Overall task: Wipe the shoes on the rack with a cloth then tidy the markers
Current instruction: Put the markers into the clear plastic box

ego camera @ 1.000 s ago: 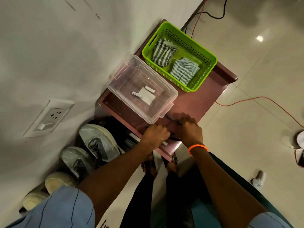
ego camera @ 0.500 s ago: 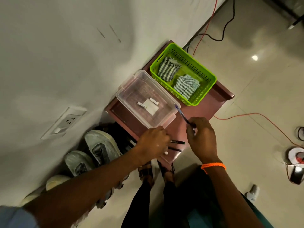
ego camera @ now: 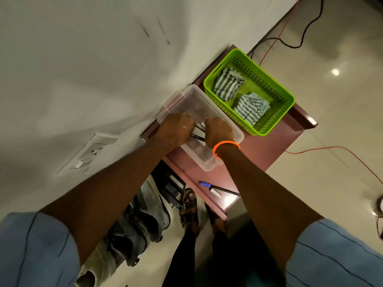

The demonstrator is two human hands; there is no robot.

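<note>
both hands, left hand and right hand, grasp dark markers inside the clear plastic box, seemingly stowing them; two more pens lie near it

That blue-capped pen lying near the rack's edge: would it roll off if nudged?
Probably. The blue-capped pen looks slim and round, so a nudge may roll it. It lies near the rack top's front edge, so it could drop. It likely lifts light and stiff.

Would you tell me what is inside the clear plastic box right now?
Both hands, left hand and right hand, reach into the clear box, gripping dark markers between them. They cover most of the floor, so anything beneath is hidden.
</note>
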